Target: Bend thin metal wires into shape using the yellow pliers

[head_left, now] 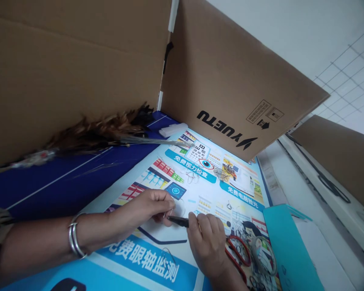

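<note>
My left hand (145,208), with silver bangles on its wrist, pinches a thin bent wire piece (170,213) over a printed poster (182,178). My right hand (208,242) is closed round a slim black tool (178,220) whose tip meets the wire at my left fingertips. Red-handled scissors (239,250) lie just right of my right hand. More small wire pieces (221,173) are scattered on the poster farther away.
Cardboard panels (224,76) stand behind and to the left as a screen. A feather duster (97,133) lies on the blue surface at the left. A teal box lid (288,246) sits at the right, and a small white packet (173,129) near the cardboard corner.
</note>
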{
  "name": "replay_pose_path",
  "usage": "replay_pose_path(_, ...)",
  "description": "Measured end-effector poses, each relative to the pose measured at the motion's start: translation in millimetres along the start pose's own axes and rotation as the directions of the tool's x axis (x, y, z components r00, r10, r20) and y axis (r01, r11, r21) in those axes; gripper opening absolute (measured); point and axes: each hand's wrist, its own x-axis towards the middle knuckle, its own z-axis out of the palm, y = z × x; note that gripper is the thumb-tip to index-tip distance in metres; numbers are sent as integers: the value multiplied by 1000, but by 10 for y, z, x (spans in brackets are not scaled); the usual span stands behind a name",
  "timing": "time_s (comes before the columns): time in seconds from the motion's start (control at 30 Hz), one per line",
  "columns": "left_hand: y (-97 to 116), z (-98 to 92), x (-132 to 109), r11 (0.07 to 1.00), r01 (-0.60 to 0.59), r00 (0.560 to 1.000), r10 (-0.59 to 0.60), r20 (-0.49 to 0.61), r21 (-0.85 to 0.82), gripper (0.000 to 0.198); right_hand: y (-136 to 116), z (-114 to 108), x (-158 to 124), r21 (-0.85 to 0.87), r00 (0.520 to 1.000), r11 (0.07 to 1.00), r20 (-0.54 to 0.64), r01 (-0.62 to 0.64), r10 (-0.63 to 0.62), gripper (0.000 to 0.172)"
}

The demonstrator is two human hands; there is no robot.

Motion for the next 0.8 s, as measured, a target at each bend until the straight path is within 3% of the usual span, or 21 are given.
replay_pose_path(0.8, -5, -3, -14, 1000, 26, 1000, -26, -1, 4, 25, 8, -19, 9, 8, 1000, 1000, 2, 18, -18, 30)
